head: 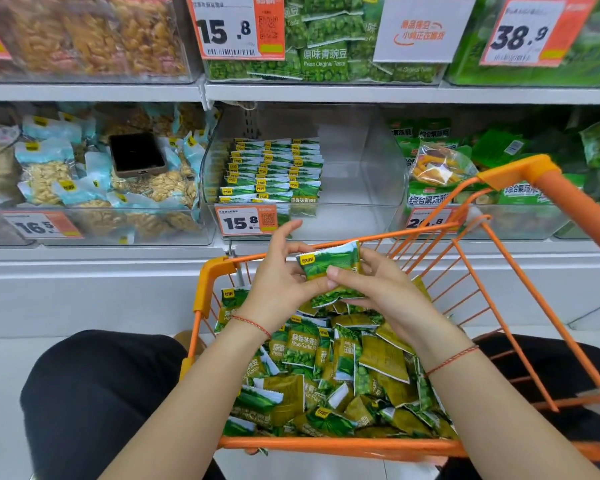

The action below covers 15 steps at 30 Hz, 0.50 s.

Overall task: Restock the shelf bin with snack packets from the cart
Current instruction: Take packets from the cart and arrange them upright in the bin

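Two hands are meeting above the orange cart [340,443] — the left hand [280,278] and right hand [378,289] are both pinching one green snack packet [329,268], fingers curled round its edges. Loose packets [326,368] are lying heaped in the cart below. Ahead, the clear shelf bin [361,168] is sitting on a white shelf [101,252] — neat rows of packets [274,171] filling its left part, price tag [246,220] in front.

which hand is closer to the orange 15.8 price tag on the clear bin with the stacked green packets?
Left. The left hand is just below the orange 15.8 price tag, fingertips nearly reaching it. The right hand is further right and lower, over the orange cart. Both grip a green snack packet.
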{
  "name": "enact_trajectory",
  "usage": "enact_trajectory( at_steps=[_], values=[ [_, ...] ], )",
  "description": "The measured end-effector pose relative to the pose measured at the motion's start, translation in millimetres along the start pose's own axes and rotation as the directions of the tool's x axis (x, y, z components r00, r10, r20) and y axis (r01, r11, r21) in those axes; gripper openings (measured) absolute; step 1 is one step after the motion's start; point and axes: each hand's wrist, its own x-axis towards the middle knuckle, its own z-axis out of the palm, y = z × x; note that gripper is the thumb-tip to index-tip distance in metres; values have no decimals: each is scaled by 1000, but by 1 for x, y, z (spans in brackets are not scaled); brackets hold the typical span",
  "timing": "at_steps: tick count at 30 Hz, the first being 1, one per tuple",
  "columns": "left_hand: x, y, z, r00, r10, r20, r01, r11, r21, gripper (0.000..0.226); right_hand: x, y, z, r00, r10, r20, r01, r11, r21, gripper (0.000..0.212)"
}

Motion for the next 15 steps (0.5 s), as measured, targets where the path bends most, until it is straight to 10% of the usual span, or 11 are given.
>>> enact_trajectory(
  at_steps=[5, 9, 12, 15],
  values=[
    [-2, 8, -4, 1000, 16, -1, -16, 997, 76, 83, -2, -2, -4, 1000, -23, 6, 23, 998, 59, 34],
    [-1, 17, -32, 973, -76, 217, -32, 891, 453, 23, 0, -10, -14, 997, 18, -80, 5, 960, 281, 24],
    [-12, 5, -36, 748, -409, 523, -116, 695, 709, 20, -1, -11, -15, 993, 52, -106, -11, 936, 353, 15],
    [-24, -10, -25, 535, -665, 522, -168, 522, 837, 40, -2, -10, -11, 997, 58, -53, -38, 949, 312, 14]
  ],
)
